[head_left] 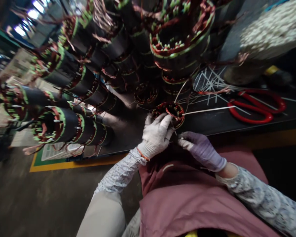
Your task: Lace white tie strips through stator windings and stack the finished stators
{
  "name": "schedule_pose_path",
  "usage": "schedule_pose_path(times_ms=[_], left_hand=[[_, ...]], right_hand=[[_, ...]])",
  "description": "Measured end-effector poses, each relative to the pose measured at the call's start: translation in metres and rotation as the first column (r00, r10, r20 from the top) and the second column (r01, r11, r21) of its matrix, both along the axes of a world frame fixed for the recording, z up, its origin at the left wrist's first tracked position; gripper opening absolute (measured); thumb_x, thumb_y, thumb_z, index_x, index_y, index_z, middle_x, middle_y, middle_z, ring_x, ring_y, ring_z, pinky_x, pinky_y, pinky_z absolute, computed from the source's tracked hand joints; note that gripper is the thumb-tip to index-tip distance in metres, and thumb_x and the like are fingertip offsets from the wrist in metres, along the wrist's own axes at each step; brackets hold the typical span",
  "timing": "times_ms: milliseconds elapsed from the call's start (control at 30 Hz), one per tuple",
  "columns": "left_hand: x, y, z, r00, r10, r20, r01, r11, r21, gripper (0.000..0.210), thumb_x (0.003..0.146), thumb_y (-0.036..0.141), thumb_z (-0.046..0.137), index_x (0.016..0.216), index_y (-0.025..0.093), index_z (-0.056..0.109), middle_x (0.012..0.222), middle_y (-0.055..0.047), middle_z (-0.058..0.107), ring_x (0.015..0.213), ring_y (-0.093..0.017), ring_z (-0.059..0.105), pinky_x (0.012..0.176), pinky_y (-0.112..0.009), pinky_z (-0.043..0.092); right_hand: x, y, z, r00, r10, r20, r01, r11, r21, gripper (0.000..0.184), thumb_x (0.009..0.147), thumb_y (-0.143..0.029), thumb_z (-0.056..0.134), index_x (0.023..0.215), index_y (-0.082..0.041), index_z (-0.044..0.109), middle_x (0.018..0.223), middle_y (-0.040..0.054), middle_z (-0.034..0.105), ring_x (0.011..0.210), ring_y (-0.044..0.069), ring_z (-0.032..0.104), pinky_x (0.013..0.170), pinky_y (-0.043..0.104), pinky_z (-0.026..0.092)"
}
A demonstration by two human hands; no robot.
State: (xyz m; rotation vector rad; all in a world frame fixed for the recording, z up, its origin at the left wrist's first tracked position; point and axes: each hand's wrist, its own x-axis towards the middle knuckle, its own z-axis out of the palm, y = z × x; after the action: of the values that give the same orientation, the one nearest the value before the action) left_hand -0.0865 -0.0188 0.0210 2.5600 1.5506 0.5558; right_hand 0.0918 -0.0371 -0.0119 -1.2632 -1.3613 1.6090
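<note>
At the bench edge in front of me stands a motor stator [175, 110] with a ring of reddish copper windings on top. My left hand [156, 133], in a white knit glove, is closed over its near left rim, fingers lying across the windings. Just to the right, my right hand [202, 148], in a purple glove with pale fingertips, is pinched close to the stator's near side. Whatever sits between those fingertips is too small and dark to make out. A white cord [207, 110] stretches from the stator's right side toward red-handled scissors [251, 107].
Tall stacks of stators, one topped by a large wound stator [182, 52], crowd the back and left. Loose white strips [212, 80] lie behind the scissors. A heap of white pieces [273, 29] fills the upper right. The dark bench [130, 128] ends close to my body.
</note>
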Motion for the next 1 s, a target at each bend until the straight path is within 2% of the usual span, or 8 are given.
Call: schedule_pose_path(times_ms=[100, 233, 333, 400, 600, 733, 900, 1000], left_hand=[[0.0, -0.001, -0.008, 0.988, 0.041, 0.149, -0.049, 0.997, 0.052, 0.037, 0.096, 0.029, 0.047, 0.13, 0.018, 0.056, 0.128, -0.011, 0.068, 0.123, -0.019, 0.063, 0.119, -0.044, 0.031], [0.001, -0.006, -0.027, 0.936, 0.014, 0.351, -0.091, 0.975, 0.202, 0.029, 0.095, 0.025, 0.052, 0.122, 0.02, 0.06, 0.114, -0.007, 0.075, 0.112, -0.016, 0.069, 0.119, -0.04, 0.03], [-0.002, -0.007, -0.037, 0.941, -0.096, 0.325, -0.011, 0.95, 0.313, 0.03, 0.094, 0.02, 0.053, 0.124, 0.02, 0.059, 0.105, -0.004, 0.078, 0.109, -0.015, 0.071, 0.121, -0.04, 0.027], [-0.004, -0.005, -0.038, 0.952, -0.113, 0.285, 0.018, 0.949, 0.316, 0.029, 0.095, 0.02, 0.052, 0.123, 0.021, 0.059, 0.104, -0.004, 0.078, 0.108, -0.014, 0.071, 0.12, -0.04, 0.028], [-0.009, 0.0, -0.035, 0.961, -0.161, 0.224, 0.081, 0.942, 0.326, 0.025, 0.096, 0.021, 0.051, 0.118, 0.019, 0.062, 0.109, -0.006, 0.077, 0.108, -0.015, 0.071, 0.11, -0.037, 0.041], [-0.011, 0.002, -0.038, 0.964, -0.174, 0.199, 0.108, 0.946, 0.304, 0.029, 0.095, 0.02, 0.048, 0.119, 0.021, 0.064, 0.111, -0.007, 0.077, 0.111, -0.016, 0.07, 0.108, -0.038, 0.043], [-0.011, 0.005, -0.041, 0.959, -0.23, 0.163, 0.138, 0.888, 0.44, 0.024, 0.093, 0.018, 0.05, 0.106, 0.024, 0.068, 0.105, -0.001, 0.078, 0.106, -0.014, 0.072, 0.103, -0.037, 0.046], [-0.01, 0.004, -0.04, 0.963, -0.213, 0.168, 0.135, 0.913, 0.384, 0.024, 0.093, 0.019, 0.05, 0.108, 0.024, 0.068, 0.107, -0.003, 0.078, 0.11, -0.015, 0.071, 0.104, -0.038, 0.046]], right_hand=[[-0.003, 0.012, -0.002, 0.977, -0.072, 0.202, 0.002, 0.945, 0.327, 0.018, 0.078, -0.036, 0.059, 0.078, -0.02, 0.067, 0.075, 0.0038, 0.07, 0.068, 0.017, 0.063, 0.069, 0.029, 0.053], [0.006, 0.008, -0.005, 0.971, -0.12, 0.205, -0.018, 0.823, 0.568, 0.014, 0.086, -0.03, 0.059, 0.084, -0.022, 0.07, 0.082, 0.0034, 0.072, 0.073, 0.016, 0.067, 0.069, 0.027, 0.055], [0.013, -0.001, -0.001, 0.963, -0.205, 0.172, 0.021, 0.698, 0.715, 0.01, 0.089, -0.029, 0.062, 0.089, -0.024, 0.071, 0.087, 0.0036, 0.071, 0.075, 0.015, 0.068, 0.066, 0.025, 0.055], [0.013, -0.003, 0.006, 0.96, -0.192, 0.202, -0.029, 0.653, 0.757, 0.009, 0.089, -0.028, 0.063, 0.088, -0.024, 0.071, 0.083, 0.0029, 0.071, 0.07, 0.014, 0.067, 0.061, 0.024, 0.054], [0.004, 0.014, 0.014, 0.926, -0.182, 0.33, -0.144, 0.638, 0.756, 0.013, 0.091, -0.03, 0.06, 0.084, -0.024, 0.069, 0.078, 0.0022, 0.071, 0.067, 0.014, 0.066, 0.061, 0.026, 0.052], [0.002, 0.016, 0.011, 0.927, -0.158, 0.34, -0.161, 0.651, 0.742, 0.021, 0.091, -0.03, 0.059, 0.073, -0.022, 0.064, 0.073, 0.0013, 0.069, 0.063, 0.014, 0.064, 0.058, 0.026, 0.05], [0.006, 0.01, 0.018, 0.937, -0.143, 0.32, -0.154, 0.651, 0.744, 0.009, 0.09, -0.027, 0.062, 0.084, -0.023, 0.068, 0.075, 0.0007, 0.069, 0.064, 0.013, 0.064, 0.06, 0.024, 0.05], [0.003, 0.018, 0.016, 0.92, -0.166, 0.355, -0.164, 0.66, 0.733, 0.017, 0.091, -0.033, 0.06, 0.079, -0.023, 0.067, 0.074, 0.0018, 0.07, 0.065, 0.015, 0.065, 0.059, 0.027, 0.05]])
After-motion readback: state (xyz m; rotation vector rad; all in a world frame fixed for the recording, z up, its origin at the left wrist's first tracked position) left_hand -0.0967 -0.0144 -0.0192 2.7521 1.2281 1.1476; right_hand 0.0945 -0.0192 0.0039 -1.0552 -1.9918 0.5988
